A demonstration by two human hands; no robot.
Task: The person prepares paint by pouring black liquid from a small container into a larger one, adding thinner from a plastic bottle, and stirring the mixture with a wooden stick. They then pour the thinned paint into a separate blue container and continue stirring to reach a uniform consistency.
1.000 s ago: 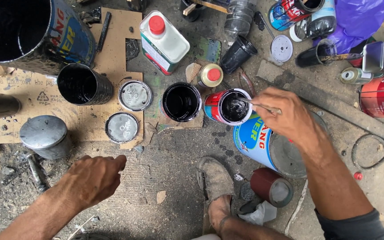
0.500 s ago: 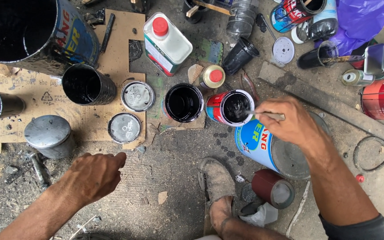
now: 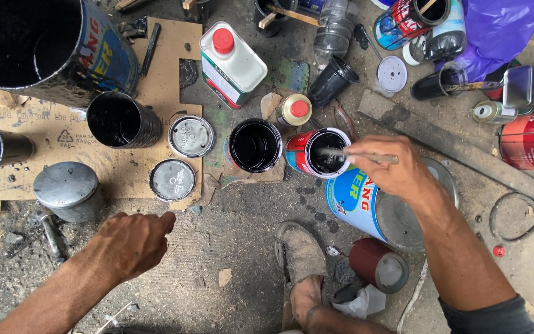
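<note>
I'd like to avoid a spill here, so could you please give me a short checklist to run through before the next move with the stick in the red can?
1. Right hand grips the stick: ok, its fingers are closed round it.
2. Stick tip inside the red can: ok, it dips into the dark paint.
3. Red can steadied: not ok, the left hand hovers over bare ground, touching nothing.
4. Red can upright: ok, though it stands close to the open black can and the lying blue can.
5. Lids within reach: ok, two round lids lie on the cardboard.
6. Paint depth in the red can: cannot tell.
</note>
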